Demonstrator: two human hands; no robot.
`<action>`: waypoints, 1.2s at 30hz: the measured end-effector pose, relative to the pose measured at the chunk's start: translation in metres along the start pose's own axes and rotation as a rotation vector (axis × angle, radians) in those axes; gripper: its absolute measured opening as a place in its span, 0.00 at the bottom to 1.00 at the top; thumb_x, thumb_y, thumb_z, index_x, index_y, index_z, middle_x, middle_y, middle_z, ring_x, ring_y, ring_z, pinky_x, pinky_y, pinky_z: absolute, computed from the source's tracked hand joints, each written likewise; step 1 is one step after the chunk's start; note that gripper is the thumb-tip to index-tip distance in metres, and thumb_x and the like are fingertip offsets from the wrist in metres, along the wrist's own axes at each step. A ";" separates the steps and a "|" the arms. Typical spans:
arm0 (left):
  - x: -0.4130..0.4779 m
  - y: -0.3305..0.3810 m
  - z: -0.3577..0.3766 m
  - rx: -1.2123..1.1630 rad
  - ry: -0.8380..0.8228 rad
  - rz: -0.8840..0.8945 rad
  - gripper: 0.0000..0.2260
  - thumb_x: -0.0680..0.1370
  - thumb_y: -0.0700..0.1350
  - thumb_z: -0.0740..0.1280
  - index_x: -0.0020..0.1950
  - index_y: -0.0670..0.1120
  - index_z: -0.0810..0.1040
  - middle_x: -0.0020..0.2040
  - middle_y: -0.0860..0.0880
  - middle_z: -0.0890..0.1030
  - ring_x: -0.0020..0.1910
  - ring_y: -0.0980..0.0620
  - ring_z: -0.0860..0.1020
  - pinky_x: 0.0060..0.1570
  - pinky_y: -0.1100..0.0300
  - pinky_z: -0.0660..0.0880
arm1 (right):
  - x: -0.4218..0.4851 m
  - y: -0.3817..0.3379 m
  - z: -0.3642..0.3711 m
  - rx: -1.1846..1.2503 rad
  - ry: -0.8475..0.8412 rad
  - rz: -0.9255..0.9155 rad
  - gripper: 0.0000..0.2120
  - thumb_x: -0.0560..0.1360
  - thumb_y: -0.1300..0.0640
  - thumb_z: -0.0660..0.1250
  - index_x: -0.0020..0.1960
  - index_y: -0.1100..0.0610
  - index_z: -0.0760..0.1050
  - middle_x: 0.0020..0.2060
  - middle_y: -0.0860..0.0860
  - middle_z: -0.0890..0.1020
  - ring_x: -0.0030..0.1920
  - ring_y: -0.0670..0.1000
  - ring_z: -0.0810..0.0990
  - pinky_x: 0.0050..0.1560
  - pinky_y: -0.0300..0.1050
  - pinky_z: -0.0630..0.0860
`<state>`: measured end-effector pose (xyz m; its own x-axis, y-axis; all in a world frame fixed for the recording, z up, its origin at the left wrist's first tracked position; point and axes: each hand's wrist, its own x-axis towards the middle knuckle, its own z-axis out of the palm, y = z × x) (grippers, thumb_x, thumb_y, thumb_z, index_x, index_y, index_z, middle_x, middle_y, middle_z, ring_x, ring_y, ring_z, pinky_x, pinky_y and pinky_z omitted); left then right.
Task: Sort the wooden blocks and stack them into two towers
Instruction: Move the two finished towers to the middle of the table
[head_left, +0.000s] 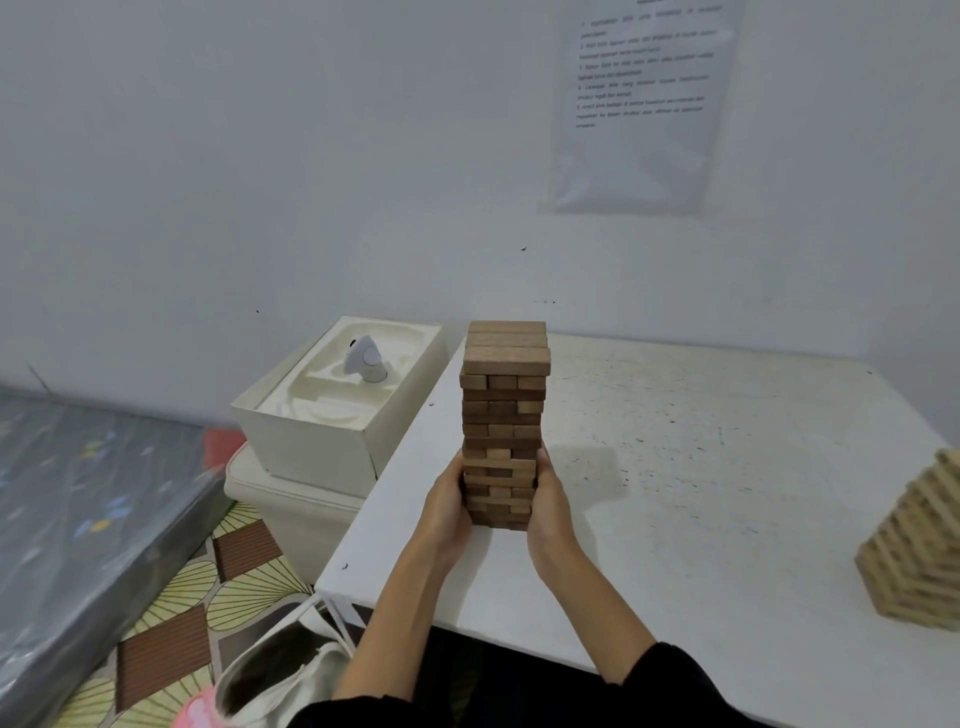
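Blocks of dark wood stand stacked as a tall tower (503, 415) near the left edge of a white table (701, 467). The tower is upright with its long axis vertical, and its layers cross one another. Some lower blocks sit slightly out of line.

A person at the near side holds the tower's lower part between both hands. The left hand (448, 506) presses its left side and the right hand (549, 506) presses its right side. The palms face inward and the fingers lie fairly straight, pointing up and away, pinching nothing.

The tower sits directly between the palms, equally near each, with most of its height above them. This looks like squaring up or steadying the stack. Any push should come evenly from both sides, since the tall part above could lean.

A second tower of pale wood (919, 551) stands well apart at the table's right edge, partly out of view, so the sorting seems largely done. Left of the table, a white box (311, 441) holds a small white device (366, 358). A printed sheet (644, 104) hangs on the wall behind. A mattress (78, 493) and a cloth bag (280, 670) lie on the floor at the left.
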<state>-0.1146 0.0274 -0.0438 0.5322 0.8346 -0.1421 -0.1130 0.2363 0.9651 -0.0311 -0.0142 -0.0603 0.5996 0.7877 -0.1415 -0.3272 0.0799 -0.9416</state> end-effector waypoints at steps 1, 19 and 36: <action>0.001 0.000 0.004 0.003 -0.007 -0.004 0.18 0.83 0.46 0.51 0.51 0.50 0.81 0.46 0.52 0.85 0.46 0.57 0.82 0.45 0.61 0.75 | 0.001 -0.002 -0.004 0.000 0.001 0.001 0.21 0.82 0.49 0.47 0.61 0.53 0.77 0.50 0.50 0.84 0.51 0.50 0.82 0.42 0.38 0.78; 0.011 -0.013 0.077 -0.047 -0.130 -0.036 0.17 0.83 0.48 0.51 0.59 0.48 0.80 0.51 0.51 0.84 0.50 0.56 0.82 0.42 0.65 0.77 | 0.013 -0.029 -0.071 0.032 0.127 0.013 0.20 0.82 0.51 0.49 0.58 0.52 0.79 0.46 0.50 0.85 0.50 0.50 0.82 0.53 0.48 0.78; 0.012 -0.029 0.122 -0.087 -0.170 -0.021 0.18 0.83 0.47 0.50 0.63 0.46 0.77 0.55 0.48 0.83 0.56 0.52 0.80 0.50 0.63 0.79 | 0.012 -0.041 -0.120 -0.022 0.194 -0.017 0.21 0.83 0.51 0.49 0.46 0.50 0.80 0.38 0.47 0.85 0.45 0.50 0.82 0.48 0.48 0.78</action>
<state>-0.0027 -0.0297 -0.0470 0.6684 0.7348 -0.1156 -0.1683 0.3008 0.9387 0.0771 -0.0818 -0.0600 0.7354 0.6534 -0.1797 -0.3009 0.0773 -0.9505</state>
